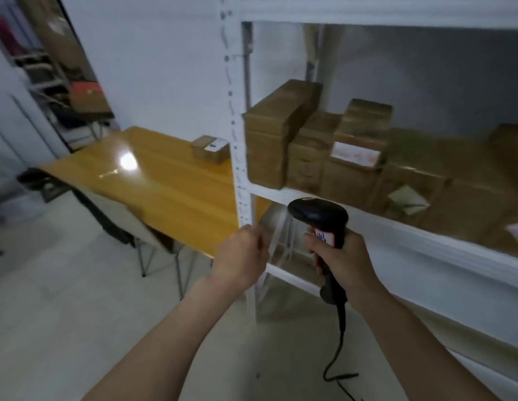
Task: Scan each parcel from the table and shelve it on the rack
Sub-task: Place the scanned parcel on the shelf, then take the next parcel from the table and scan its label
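The fingers (311, 241) of the right hand (343, 256) are curled round the handle of a black barcode scanner (321, 221), which stands upright with its head pointing left and a small white label on its neck; its cable (336, 357) hangs down toward the floor. The left hand (240, 256) is raised just left of the scanner, holding nothing; its fingers are blurred, seemingly loosely bent, and how far they are curled cannot be told.

Both hands are in front of the white metal rack (240, 169) on the right. On its shelf, above the scanner, brown cardboard parcels (281, 134) stand close together in a row. To the left, the yellow wooden bench (170, 192) carries one small parcel (210, 149) with a white label, at its far right edge beside the rack's post. A chair (130, 224) is tucked under the near side of the bench.
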`<state>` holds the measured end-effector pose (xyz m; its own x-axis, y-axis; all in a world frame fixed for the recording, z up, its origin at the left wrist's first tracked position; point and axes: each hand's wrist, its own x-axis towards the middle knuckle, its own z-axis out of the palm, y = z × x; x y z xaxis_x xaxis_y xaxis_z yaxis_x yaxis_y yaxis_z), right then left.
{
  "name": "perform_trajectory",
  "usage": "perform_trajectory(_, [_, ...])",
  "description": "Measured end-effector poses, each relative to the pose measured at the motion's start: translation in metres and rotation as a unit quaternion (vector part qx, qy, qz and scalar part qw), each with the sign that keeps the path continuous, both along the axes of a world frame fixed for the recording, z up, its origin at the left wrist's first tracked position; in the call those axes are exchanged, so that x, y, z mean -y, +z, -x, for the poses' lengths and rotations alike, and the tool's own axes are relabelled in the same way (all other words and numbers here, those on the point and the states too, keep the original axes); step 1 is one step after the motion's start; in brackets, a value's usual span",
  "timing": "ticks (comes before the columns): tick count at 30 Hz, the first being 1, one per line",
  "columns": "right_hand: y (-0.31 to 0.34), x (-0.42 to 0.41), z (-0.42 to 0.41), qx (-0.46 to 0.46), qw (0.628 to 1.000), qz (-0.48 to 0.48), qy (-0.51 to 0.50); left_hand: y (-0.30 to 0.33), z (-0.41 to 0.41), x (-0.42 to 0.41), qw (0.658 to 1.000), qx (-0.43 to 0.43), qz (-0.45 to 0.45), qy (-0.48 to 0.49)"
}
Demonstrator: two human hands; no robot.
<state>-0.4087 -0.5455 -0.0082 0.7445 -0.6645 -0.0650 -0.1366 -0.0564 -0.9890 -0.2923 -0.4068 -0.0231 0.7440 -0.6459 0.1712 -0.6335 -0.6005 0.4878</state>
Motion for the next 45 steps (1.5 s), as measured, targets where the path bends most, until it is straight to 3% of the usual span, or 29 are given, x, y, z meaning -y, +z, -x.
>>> perform_trajectory(9, [-0.018, -0.099, -0.134, -0.017, 0.996, -0.035, 0.079, -0.016, -0.101, -0.132, 0.996, 0.020, -0.051, 0.065])
perform_trajectory(20, [-0.031, -0.146, -0.225, -0.022, 0.989, -0.073, 0.128, -0.030, -0.177, -0.185, 0.993, -0.015, -0.041, 0.111])
perform_trajectory(45, [-0.037, -0.095, -0.497, -0.020, 0.989, -0.136, 0.049, -0.056, -0.477, -0.105, 0.983, -0.097, -0.149, 0.042])
